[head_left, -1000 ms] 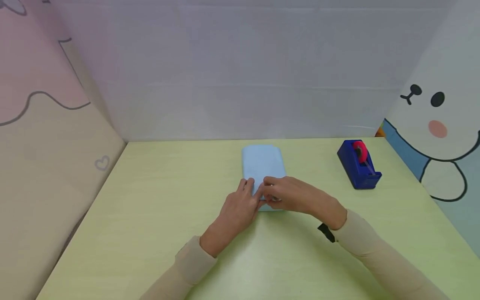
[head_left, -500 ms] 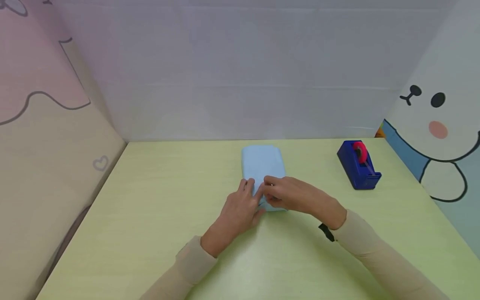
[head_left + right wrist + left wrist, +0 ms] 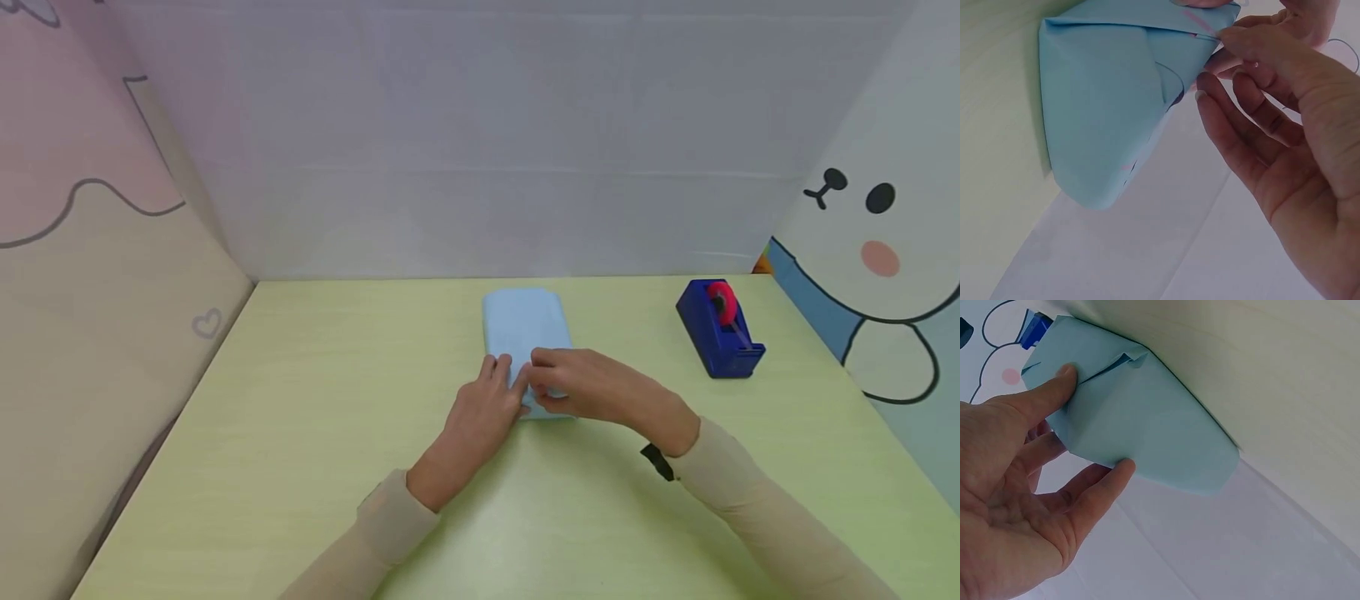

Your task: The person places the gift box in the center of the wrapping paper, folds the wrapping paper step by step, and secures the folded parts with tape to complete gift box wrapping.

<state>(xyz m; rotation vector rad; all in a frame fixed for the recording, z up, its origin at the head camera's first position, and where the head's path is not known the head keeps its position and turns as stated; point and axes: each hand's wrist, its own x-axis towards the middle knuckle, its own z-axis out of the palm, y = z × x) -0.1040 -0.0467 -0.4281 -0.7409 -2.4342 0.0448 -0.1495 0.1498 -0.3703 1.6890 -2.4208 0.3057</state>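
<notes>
A light blue paper-wrapped package lies on the table, its far part showing in the head view. My left hand holds its near left part, fingers on top. In the left wrist view the thumb presses the folded end beside a crease in the wrapping paper. Over the near end, my right hand has its thumb and forefinger together close to the left forefinger. The right wrist view shows them pinching the edge of the wrapping paper, where a thin pinkish strip runs toward the thumb.
A dark blue tape dispenser with a red-cored roll stands at the back right of the pale yellow table. White sheeting closes off the back, and printed cartoon panels flank the sides.
The left thumb first moved down off the folded near end, then came back up against it. The right hand has stayed almost in place, its fingers at the package's near end.
</notes>
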